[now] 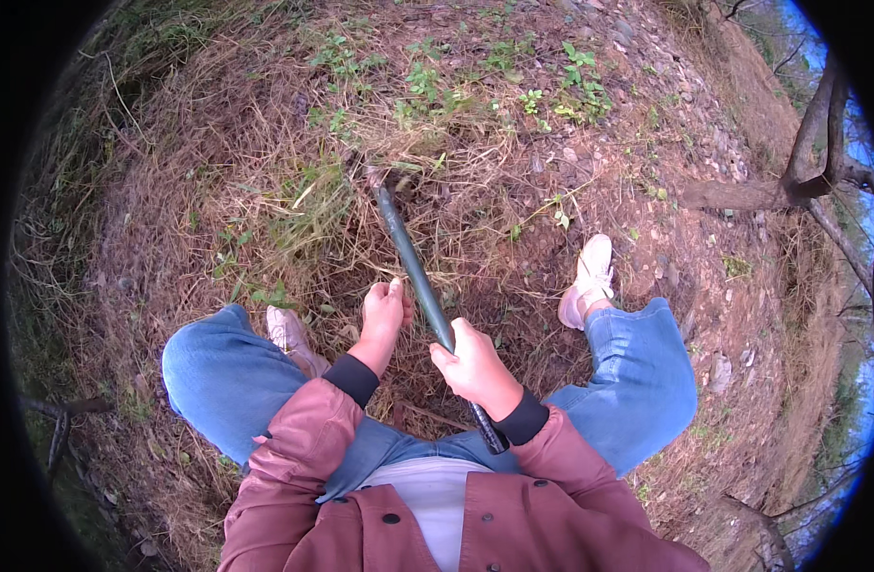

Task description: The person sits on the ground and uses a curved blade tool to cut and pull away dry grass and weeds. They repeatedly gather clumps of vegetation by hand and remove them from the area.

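Note:
My right hand (477, 364) is wrapped round the dark green handle (413, 262) of a long tool, below its middle. The handle slants from near my lap up to the dry grass ahead, its lower end showing past my wrist. At the far end, the tool's head is mostly hidden in grass and soil, so its kind cannot be told. Just left of the handle is my left hand (384, 316), with its fingers curled and the thumb up. It looks apart from the handle. Whatever its fingers hold, if anything, is hidden.
Dry grass (265, 181) and straw cover the ground, with small green plants (423, 81) further ahead. My shoes (589, 276) are planted wide apart, left and right of the tool. Bare branches (809, 172) stand at the right, beside a stony slope (666, 86).

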